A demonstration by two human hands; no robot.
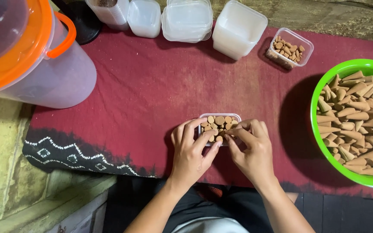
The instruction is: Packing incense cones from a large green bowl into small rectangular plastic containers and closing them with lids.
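A small clear plastic box [235, 115] sits on the dark red cloth [152, 90] near the table's front edge, packed with upright tan cones [219, 121]. My left hand [191, 151] cups the box's left side, fingers on its rim and thumb at the front. My right hand [252, 149] rests at the right front corner, with thumb and forefinger pinching a cone [229, 131] at the box's front row. A green bowl [346, 68] heaped with loose tan cones [359, 121] stands at the right edge.
A second small clear box [307, 43] with cones stands at the back right. Empty white plastic boxes [238, 28] and stacked lids [187, 19] line the back edge. A large clear jar with an orange lid [35, 60] fills the left corner.
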